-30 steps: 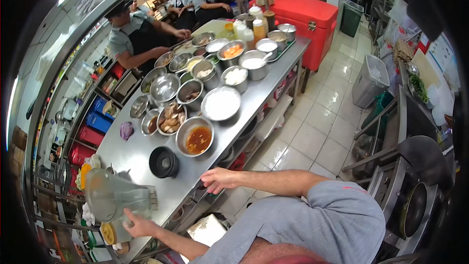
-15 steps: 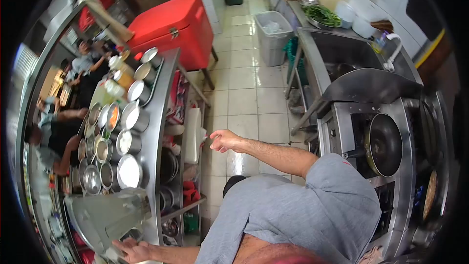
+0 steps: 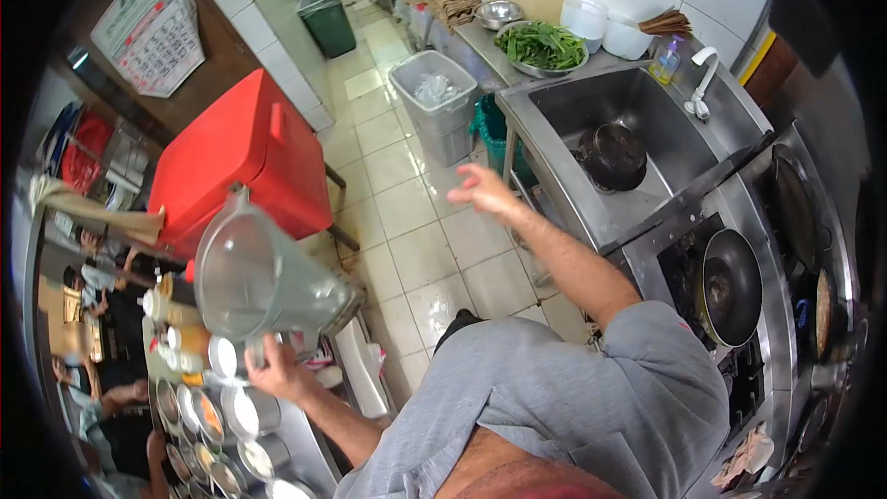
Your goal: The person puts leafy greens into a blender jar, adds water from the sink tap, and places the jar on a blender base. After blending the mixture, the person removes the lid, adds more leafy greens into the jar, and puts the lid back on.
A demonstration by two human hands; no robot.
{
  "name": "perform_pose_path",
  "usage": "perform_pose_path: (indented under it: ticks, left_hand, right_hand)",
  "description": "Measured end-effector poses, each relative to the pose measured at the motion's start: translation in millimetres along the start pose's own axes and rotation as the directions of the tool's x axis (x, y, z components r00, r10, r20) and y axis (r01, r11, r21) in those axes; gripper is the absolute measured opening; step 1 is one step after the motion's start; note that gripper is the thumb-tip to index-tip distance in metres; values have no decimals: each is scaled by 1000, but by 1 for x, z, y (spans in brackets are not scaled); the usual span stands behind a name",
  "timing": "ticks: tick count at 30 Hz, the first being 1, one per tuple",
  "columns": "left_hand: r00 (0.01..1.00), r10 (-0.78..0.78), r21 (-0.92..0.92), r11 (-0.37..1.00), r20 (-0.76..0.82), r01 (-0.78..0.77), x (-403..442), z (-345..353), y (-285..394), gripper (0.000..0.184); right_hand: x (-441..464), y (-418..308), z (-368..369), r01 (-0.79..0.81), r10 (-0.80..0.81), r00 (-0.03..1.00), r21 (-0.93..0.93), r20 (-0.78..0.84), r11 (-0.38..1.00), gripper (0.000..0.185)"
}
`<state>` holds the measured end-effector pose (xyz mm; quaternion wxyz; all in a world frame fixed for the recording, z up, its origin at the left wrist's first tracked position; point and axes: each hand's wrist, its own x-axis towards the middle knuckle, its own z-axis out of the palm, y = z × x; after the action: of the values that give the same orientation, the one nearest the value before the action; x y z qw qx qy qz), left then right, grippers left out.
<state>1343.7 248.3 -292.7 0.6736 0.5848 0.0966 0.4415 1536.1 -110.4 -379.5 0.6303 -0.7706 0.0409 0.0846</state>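
My left hand [image 3: 275, 371] is closed on a large clear plastic jug [image 3: 268, 268], gripping it at the near side of its rim, where the handle seems to be. The jug is tilted, its wide mouth to the left and its narrower base to the right; I see no contents in it. It is held above the end of the steel counter [image 3: 309, 448], close to the red cooler box [image 3: 217, 157]. My right hand [image 3: 485, 192] reaches forward over the tiled floor with fingers apart, holding nothing. The sink [image 3: 564, 106] lies beyond it to the right.
Metal pots [image 3: 249, 411] with food stand on the counter at left, and people work behind them. A dark pan [image 3: 614, 157] sits in the sink. A wok [image 3: 730, 286] rests on the stove at right. Ahead stand a grey bin [image 3: 434, 106] and a plate of greens [image 3: 543, 46].
The jug has left the counter in my left hand, rising forward. My right hand has moved forward and right. The view has turned right, towards the sink.
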Motion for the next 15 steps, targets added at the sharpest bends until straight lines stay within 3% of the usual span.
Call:
perform_pose_path:
  ticks: [4,6,10,15]
  left_hand:
    - [970,-76,-57,994,231,92,54,119,-60,19]
    - [959,-62,-101,991,277,94,71,178,-85,18]
    - [904,-165,-119,966,395,228,94,287,-128,16]
    - [840,-133,-197,942,527,273,100,413,-180,18]
  right_hand:
    - [62,-44,-86,156,-172,906,-70,-387,985,71]
    - [87,-65,-132,148,-288,794,-289,-536,946,70]
    - [143,-92,-208,10,-388,617,-485,-685,874,65]
    - [225,-118,-250,-195,-341,598,-544,-725,816,68]
